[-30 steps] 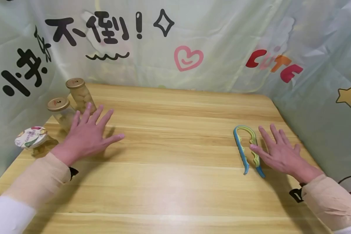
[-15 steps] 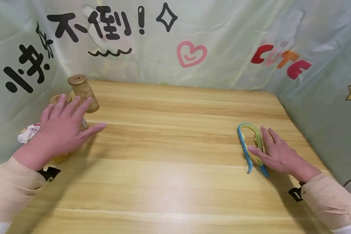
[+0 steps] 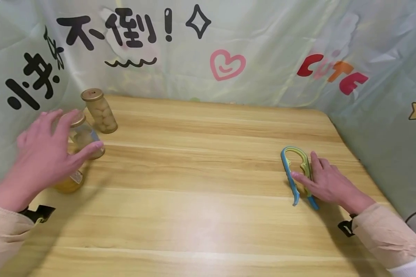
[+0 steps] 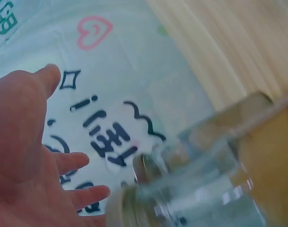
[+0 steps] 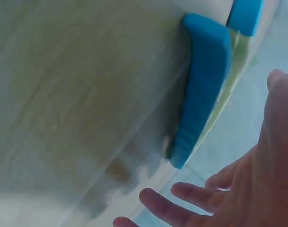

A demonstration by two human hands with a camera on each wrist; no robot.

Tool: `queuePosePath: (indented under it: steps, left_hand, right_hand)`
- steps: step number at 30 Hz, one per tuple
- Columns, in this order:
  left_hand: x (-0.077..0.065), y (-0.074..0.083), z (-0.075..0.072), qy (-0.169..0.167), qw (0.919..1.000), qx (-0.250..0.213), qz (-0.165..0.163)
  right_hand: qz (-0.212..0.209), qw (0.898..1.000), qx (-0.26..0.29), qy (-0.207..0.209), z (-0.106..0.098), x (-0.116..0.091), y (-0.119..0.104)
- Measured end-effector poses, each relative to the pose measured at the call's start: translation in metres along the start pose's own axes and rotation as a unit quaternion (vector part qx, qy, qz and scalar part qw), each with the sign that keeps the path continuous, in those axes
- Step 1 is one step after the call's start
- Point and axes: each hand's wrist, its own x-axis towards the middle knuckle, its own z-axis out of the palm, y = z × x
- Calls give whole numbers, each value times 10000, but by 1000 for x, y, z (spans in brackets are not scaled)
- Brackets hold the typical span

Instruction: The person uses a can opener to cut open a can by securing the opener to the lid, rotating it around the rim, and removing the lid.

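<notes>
My left hand [image 3: 43, 157] hovers over the left side of the table, its fingers spread and slightly bent. Beneath it is a jar with yellow-orange contents [image 3: 69, 185], its lid hidden by the hand. Just beyond the fingertips stands a clear glass jar [image 3: 83, 136] with a gold lid; whether they touch I cannot tell. In the left wrist view, the palm [image 4: 25, 156] holds nothing. On the right, my right hand [image 3: 329, 182] is beside a blue and yellow-green U-shaped jar opener [image 3: 289, 175], fingers extended. The right wrist view shows a gap between fingers and opener.
Behind the clear jar stands a gold-lidded jar [image 3: 102, 115] of pale round pieces. The wooden table [image 3: 194, 173] is bordered at the back and sides by a printed curtain [image 3: 270, 46].
My left hand has moved left and nearer, from the gold-lidded jars to above the front jar, uncovering the clear jar. The right hand has barely shifted; the opener stays put.
</notes>
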Motion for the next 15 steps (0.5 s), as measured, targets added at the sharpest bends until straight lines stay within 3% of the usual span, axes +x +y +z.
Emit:
queuePosePath:
  steps: [4,7,12,15]
  left_hand:
    - [-6,-18,-1,10,9995,-197,-234]
    - [-14,-33,1,54,9965,-631,-548]
    - [-26,-53,6,111,9769,-1799,-1150]
    - [-30,-60,10,35,9690,-2105,-1291]
  right_hand:
    - [-88,9996,146,218,1,-1,-1]
    - [-109,9992,259,300,2,0,-3]
    - [-68,9995,209,207,4,3,-5]
    - [-10,9997,204,98,6,3,-6]
